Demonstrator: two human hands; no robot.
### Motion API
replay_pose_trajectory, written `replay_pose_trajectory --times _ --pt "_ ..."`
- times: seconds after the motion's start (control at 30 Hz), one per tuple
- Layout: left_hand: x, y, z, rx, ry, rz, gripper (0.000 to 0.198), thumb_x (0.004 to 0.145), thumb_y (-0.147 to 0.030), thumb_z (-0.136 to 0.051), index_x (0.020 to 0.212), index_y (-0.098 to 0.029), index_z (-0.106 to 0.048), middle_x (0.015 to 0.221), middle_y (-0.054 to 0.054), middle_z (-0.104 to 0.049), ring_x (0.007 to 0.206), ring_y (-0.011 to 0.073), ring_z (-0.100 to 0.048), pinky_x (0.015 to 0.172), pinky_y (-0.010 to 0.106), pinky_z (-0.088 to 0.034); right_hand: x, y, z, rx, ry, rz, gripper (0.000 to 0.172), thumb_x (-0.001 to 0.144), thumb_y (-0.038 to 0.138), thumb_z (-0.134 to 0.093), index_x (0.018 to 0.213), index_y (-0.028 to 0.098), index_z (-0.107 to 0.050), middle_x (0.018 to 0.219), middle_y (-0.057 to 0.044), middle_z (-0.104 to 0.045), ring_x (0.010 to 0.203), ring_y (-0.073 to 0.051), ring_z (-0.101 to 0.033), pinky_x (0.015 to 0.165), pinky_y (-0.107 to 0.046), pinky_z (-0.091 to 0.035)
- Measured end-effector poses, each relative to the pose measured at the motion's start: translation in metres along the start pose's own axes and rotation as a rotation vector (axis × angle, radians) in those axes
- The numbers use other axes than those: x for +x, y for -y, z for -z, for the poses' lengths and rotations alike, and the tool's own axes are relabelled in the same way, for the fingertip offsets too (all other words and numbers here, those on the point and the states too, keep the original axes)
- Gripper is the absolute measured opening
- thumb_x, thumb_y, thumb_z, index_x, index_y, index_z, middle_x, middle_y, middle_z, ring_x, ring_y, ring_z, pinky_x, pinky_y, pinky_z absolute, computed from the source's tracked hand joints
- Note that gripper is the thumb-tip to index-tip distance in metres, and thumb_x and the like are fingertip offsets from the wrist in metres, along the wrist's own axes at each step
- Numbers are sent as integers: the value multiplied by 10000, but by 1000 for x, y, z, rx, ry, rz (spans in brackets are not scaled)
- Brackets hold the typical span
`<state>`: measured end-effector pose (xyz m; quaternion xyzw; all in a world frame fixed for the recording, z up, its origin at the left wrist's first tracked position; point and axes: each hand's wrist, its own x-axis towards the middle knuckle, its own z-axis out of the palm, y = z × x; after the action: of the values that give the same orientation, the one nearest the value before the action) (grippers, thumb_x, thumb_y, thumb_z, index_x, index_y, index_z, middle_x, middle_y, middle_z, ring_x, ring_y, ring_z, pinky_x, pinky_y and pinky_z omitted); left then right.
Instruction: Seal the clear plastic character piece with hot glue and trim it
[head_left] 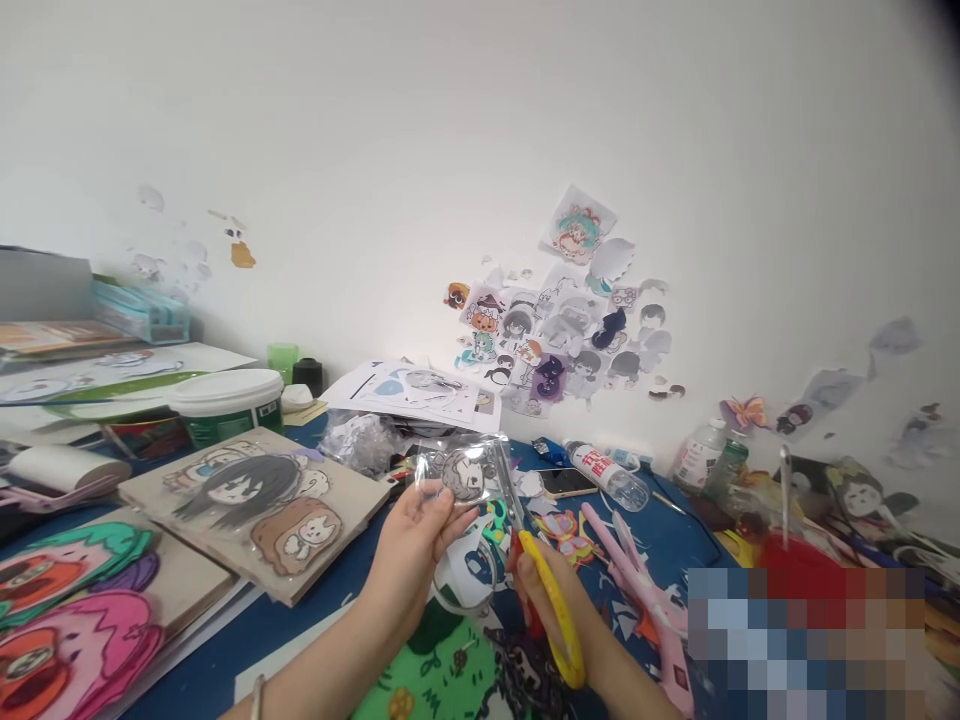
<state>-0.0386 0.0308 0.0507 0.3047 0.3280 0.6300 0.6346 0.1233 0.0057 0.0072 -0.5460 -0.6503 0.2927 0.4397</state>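
Left hand (424, 522) pinches clear plastic film (469, 475) bearing printed character, raised above blue tabletop (330, 580). Right hand (559, 585) grips yellow-and-red-handled scissors (556, 605), blades at film's right edge. Green tub (227, 408): white lid on, contents hidden. Water bottle (606, 473) on its side, contents hard to tell. Translucent green cup (283, 360) near wall (375, 150). Illustrated board (360, 487): right corner just beside left hand. Tabletop shows in narrow strips between things.

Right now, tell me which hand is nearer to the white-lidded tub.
Left: the left hand is right of the tub and nearer the camera; the right hand, holding scissors, is farther right.
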Motion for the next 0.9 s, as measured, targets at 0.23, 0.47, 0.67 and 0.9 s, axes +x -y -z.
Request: replay_pose_trajectory --times 0.23,0.47,0.67,0.9 --pt "-4 0 -3 -46 10 9 94 815 -77 -589 866 -155 -599 751 32 -694 755 154 -692 760 248 -585 1 -2 2 13 -22 5 446 760 614 -524 626 199 -430 478 78 -318 416 -80 -354 379 -208 -254" --pt "-6 -2 -3 -50 14 -6 67 817 -81 -592 826 -148 -592 737 34 -686 757 154 -693 737 231 -592 -3 3 -4 71 -25 6 526 708 727 -457 605 222 -353 473 87 -277 378 -71 -299 368 -208 -225" --pt "-10 2 -2 -30 103 -52 110 776 -160 -662 771 -169 -552 636 -5 -651 705 143 -688 737 234 -586 -3 12 4 46 -16 49 454 742 642 -513 662 196 -492 527 37 -416 467 -110 -417 425 -224 -300" --pt "-12 -7 -2 1 100 -27 117 776 -162 -658 736 -173 -549 607 -18 -620 719 148 -684 758 250 -582 -12 6 1 33 -26 18 326 914 441 -439 855 157 -589 674 18 -570 496 -82 -505 479 -216 -432"
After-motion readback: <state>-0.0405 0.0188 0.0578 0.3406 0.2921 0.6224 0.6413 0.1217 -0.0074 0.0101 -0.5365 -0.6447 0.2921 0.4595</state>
